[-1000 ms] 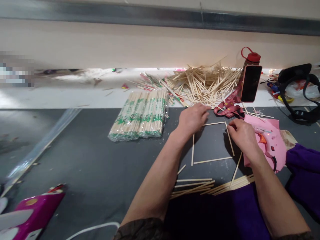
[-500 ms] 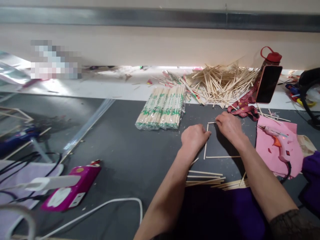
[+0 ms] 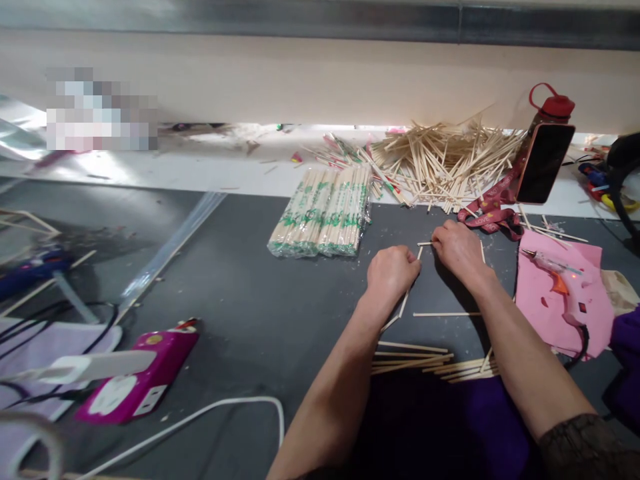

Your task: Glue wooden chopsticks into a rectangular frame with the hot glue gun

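My left hand is closed, its thumb and fingers pinched on a thin wooden stick that slants down and to the left. Opposite it, my right hand has its fingers closed round another wooden stick, the top stick, whose left end shows near the first stick's upper end. Below the hands a bottom stick lies level on the dark mat, apart from the slanted one. Part of a further stick shows beside my right hand. Several loose sticks lie between my forearms.
A pink glue gun rests on a pink cloth at the right. Behind are wrapped chopstick packs, a stick pile, a phone and a red-capped bottle. A magenta power strip and cables lie left.
The stick in my left hand has tilted: its lower end has swung left, away from the bottom stick. Both hands stay at nearly the same place. The camera view has shifted slightly.
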A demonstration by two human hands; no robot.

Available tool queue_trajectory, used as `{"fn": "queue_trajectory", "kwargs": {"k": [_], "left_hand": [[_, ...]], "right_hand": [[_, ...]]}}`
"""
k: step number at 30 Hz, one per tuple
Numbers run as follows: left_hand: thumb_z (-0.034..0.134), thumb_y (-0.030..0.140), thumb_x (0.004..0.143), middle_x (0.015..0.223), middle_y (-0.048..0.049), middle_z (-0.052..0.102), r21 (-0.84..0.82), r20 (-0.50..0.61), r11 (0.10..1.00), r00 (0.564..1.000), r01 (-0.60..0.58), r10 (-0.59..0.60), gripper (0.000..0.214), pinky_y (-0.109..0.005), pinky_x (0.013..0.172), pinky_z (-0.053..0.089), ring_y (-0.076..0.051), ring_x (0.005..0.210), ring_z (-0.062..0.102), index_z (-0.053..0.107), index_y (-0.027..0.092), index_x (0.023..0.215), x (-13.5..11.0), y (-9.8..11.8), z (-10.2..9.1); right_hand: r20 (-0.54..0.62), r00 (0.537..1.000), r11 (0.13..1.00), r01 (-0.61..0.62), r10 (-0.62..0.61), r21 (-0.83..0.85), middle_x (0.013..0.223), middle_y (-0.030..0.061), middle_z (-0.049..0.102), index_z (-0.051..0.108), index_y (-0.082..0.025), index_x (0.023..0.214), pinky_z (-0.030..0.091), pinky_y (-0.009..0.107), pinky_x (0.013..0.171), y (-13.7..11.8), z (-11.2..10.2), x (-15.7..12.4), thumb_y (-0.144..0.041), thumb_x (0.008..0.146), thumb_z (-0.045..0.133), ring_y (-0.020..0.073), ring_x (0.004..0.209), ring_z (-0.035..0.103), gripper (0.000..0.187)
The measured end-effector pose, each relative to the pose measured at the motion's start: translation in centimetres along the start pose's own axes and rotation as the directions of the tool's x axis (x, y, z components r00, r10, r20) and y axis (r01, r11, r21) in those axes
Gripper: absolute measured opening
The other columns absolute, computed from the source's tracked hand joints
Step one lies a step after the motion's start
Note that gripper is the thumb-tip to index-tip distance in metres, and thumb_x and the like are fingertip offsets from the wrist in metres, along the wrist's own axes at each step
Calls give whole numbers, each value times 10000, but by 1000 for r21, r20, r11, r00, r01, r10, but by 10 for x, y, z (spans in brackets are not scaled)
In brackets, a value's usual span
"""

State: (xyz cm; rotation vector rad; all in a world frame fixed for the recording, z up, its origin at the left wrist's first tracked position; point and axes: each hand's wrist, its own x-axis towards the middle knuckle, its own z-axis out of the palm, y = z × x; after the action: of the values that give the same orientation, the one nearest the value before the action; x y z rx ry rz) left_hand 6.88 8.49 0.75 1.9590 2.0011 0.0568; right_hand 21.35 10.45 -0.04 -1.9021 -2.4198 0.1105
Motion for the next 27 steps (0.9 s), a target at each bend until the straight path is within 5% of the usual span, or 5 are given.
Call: {"fn": "queue_trajectory", "kwargs": {"k": [27], "left_hand": [[502, 270, 780, 837, -111, 742, -30, -63, 999, 998, 13, -15, 237, -333, 768, 489, -264, 854, 687, 722, 188, 809, 0, -1, 10]], "right_hand": [[-8, 1000, 998, 23, -23, -66, 1014, 106, 634, 663, -196, 1021, 379, 331, 729, -2, -1, -1, -224, 956, 368, 242, 951, 577, 303]]}}
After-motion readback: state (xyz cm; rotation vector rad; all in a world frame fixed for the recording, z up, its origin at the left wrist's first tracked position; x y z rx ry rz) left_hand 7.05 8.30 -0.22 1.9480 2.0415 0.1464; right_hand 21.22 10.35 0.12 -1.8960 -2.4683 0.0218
